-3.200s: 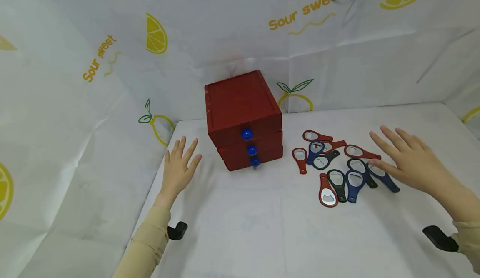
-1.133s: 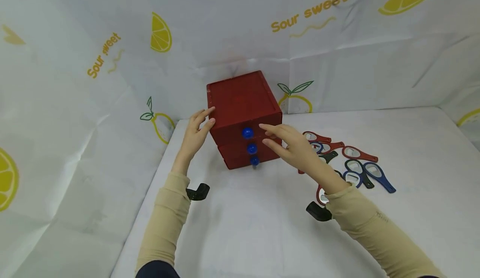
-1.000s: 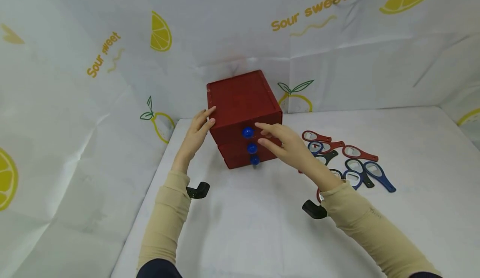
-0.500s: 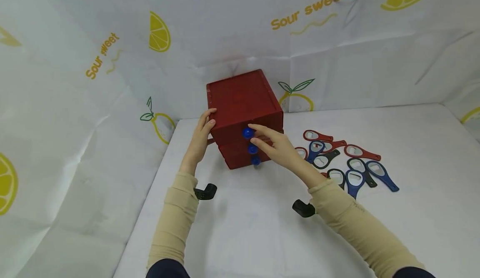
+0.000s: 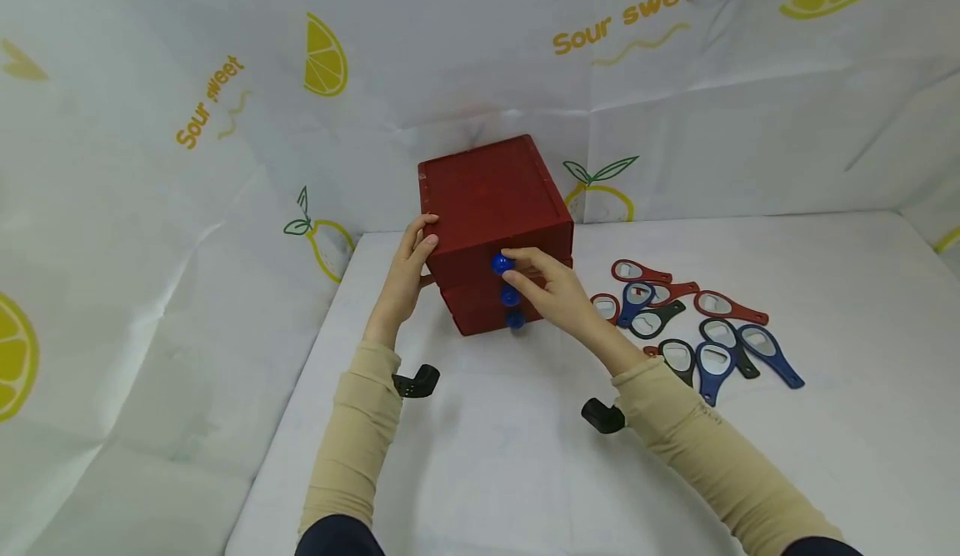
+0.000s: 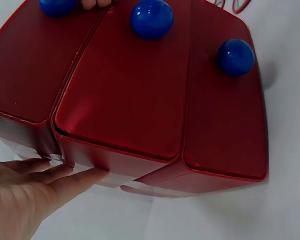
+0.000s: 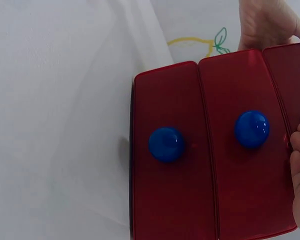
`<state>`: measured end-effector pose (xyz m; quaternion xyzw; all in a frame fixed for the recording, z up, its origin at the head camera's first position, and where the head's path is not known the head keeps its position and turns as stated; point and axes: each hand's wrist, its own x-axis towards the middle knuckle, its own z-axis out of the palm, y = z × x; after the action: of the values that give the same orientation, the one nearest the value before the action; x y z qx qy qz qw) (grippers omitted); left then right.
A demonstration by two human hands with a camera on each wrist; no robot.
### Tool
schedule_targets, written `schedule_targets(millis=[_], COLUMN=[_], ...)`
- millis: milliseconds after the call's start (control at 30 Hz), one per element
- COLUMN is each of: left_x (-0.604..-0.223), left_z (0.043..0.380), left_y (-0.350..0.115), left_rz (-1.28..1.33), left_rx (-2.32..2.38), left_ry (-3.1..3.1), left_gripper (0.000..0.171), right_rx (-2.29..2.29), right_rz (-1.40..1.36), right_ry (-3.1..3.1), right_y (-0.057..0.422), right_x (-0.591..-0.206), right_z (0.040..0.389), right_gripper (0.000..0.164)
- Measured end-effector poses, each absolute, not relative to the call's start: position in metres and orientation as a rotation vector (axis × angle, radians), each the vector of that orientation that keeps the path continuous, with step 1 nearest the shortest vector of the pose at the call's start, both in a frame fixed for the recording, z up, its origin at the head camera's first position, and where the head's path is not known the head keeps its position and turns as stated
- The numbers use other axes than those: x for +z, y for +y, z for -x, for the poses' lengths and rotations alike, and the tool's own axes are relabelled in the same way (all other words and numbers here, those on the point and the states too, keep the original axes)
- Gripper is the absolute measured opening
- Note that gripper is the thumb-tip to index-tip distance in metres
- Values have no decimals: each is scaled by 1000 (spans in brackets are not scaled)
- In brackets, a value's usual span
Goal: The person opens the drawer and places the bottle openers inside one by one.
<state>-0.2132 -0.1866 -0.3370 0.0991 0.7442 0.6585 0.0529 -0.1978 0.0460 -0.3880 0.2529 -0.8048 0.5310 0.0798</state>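
**A:** How far along is the work on the drawers?

**B:** Barely started, I'd judge. All three drawers of the small dark-red wooden chest of drawers (image 5: 491, 227) sit flush and closed. The right hand (image 5: 551, 293) has its thumb and fingertips at the top round blue knob (image 5: 500, 263); they seem to pinch it, though the knob still shows mostly bare, so the hold looks light. Pulling that drawer out is still to come.

**A:** And the other hand?

**B:** The left hand (image 5: 408, 277) lies against the chest's left side, fingers straight and relaxed, pressing rather than curling round anything. The left wrist view shows those fingers (image 6: 50, 180) flat along the chest's side.

**A:** What does the chest look like up close?

**B:** Glossy red fronts with rounded edges, one blue ball knob centred on each. The middle knob (image 7: 251, 129) and the lowest knob (image 7: 166, 144) lie below the right fingertips, untouched.

**A:** Anything else nearby?

**B:** A loose pile of flat bottle openers in red, blue and black (image 5: 693, 331) lies on the white tablecloth (image 5: 510, 456), beyond the right wrist and well apart from both hands' fingers.
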Motion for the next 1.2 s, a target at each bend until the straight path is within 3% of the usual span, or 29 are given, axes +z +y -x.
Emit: schedule_targets(millis=[1200], left_x=[-340], left_z=[213], left_y=[-186], left_rz=[-263], left_rx=[1961], left_ry=[2322], left_gripper=[43], right_rx=[1663], right_rz=[-559], right_ry=[-2405], right_y=[41], right_x=[-380], right_z=[200], right_gripper=[31])
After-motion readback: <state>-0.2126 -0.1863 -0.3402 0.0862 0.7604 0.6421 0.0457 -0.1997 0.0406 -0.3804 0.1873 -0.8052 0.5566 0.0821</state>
